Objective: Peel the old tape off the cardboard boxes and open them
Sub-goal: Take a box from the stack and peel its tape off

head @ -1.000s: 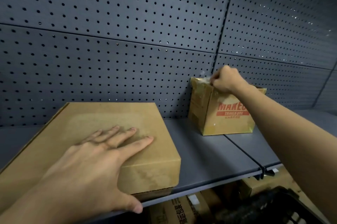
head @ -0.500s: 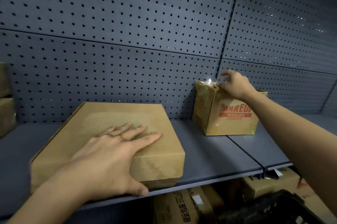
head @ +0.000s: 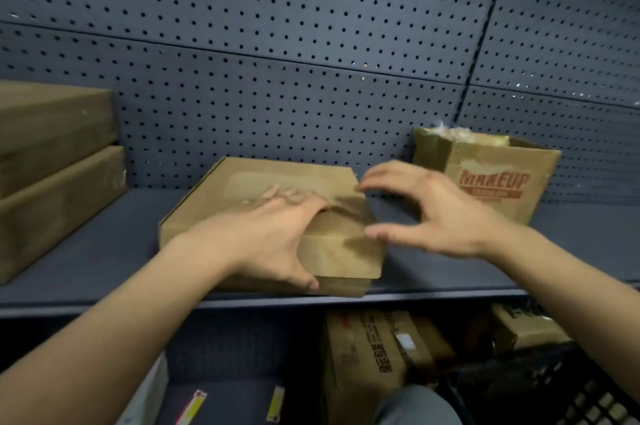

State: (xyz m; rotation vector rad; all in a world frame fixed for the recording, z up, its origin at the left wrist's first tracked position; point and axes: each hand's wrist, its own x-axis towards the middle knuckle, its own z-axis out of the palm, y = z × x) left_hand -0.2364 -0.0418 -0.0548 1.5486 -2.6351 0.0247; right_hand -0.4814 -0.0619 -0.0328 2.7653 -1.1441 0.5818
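Observation:
A flat brown cardboard box (head: 239, 189) lies on the grey shelf (head: 104, 251), its front right corner near the shelf edge. My left hand (head: 263, 237) rests on its lid with fingers spread flat and the thumb down the front face. My right hand (head: 426, 210) hovers just right of that box's corner, fingers spread and curved, holding nothing. Behind it stands a smaller box printed MAKEUP (head: 498, 182), upright, with crumpled clear tape (head: 453, 132) along its top rim.
Two flat brown boxes (head: 52, 175) are stacked at the shelf's left end. A perforated grey back panel (head: 311, 44) closes the rear. Below the shelf sit more cartons (head: 374, 355) and a black crate (head: 554, 386).
My right hand has let go of the MAKEUP box's top and come back left to the flat box's corner. The view swung left, revealing the stacked boxes. My left hand stays on the lid.

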